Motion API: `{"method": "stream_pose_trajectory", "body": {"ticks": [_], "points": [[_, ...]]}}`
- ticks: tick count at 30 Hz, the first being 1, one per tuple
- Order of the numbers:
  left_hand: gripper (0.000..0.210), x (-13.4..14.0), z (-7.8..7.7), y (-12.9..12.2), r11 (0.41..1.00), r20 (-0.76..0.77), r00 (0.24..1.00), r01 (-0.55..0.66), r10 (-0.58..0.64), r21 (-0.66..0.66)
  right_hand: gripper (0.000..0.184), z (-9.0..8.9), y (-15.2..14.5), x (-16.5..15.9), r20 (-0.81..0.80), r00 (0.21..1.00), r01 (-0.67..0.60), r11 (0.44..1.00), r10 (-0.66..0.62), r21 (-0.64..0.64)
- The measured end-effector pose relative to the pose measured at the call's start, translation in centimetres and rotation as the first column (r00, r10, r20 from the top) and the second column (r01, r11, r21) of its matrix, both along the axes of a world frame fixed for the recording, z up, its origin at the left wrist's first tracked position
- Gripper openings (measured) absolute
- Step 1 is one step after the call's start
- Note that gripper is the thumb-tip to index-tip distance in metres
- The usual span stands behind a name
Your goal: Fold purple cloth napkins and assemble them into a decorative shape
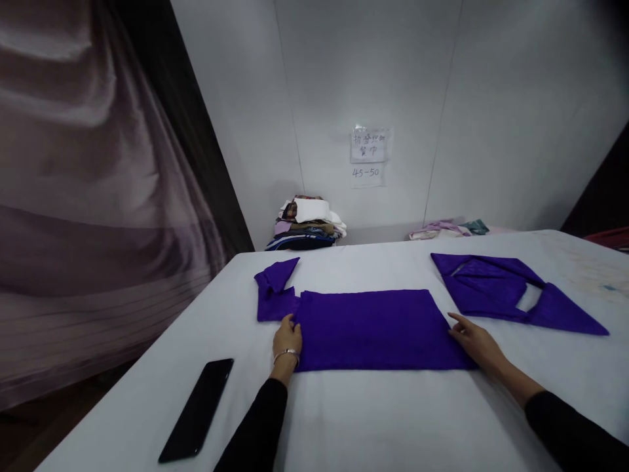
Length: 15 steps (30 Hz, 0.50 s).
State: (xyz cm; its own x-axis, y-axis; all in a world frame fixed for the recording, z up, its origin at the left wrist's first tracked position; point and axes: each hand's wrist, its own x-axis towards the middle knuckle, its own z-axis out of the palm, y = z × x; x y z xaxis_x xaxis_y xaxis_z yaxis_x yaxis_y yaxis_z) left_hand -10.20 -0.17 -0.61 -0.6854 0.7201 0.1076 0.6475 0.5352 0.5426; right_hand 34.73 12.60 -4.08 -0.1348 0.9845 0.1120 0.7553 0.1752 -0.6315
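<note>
A purple cloth napkin (373, 331), folded into a flat rectangle, lies on the white table in front of me. At its left edge my left hand (287, 339) is closed, with the fingers curled on the fabric and a bracelet at the wrist. My right hand (470, 339) grips the slanting right edge between thumb and fingers, its index finger stretched out. Behind my left hand lies a smaller folded purple cloth (276, 292). Another purple cloth (484, 288), folded into a pointed shape with a gap in it, rests beyond my right hand.
A black phone (197, 410) lies at the table's left front. Along the wall are a stack of folded clothes (309, 226) and some loose cloths (439, 229). A handwritten paper sign (368, 157) hangs on the wall. A pinkish curtain (88, 196) drapes at left.
</note>
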Motion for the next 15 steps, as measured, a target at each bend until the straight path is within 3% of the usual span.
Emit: {"method": "stream_pose_trajectory", "body": {"ticks": [4,8,10,12,15], "points": [[0.039,0.2,0.3,0.0,0.999,-0.006,0.999,0.035,-0.035,-0.029,0.045,0.7,-0.5,-0.6,-0.005,1.000,0.002,1.000,-0.002,-0.005],[0.046,-0.6,-0.2,0.0,0.994,-0.155,0.983,0.089,-0.098,-0.066,0.040,2.2,-2.7,-1.0,0.016,0.999,-0.050,0.978,0.048,0.201],[0.050,-1.1,-0.7,-0.4,0.989,-0.260,0.954,0.145,-0.151,-0.041,0.037,3.0,-4.7,-1.1,0.053,0.983,-0.186,0.926,0.178,0.329],[0.053,-1.1,-1.2,-1.4,0.971,-0.299,0.925,0.241,-0.233,-0.011,0.038,3.9,-7.1,-1.2,0.132,0.922,-0.384,0.826,0.363,0.413],[0.047,-0.7,-2.4,-3.3,0.884,-0.369,0.814,0.465,-0.448,-0.048,0.048,5.0,-9.8,-1.2,0.254,0.804,-0.593,0.695,0.537,0.406]]}}
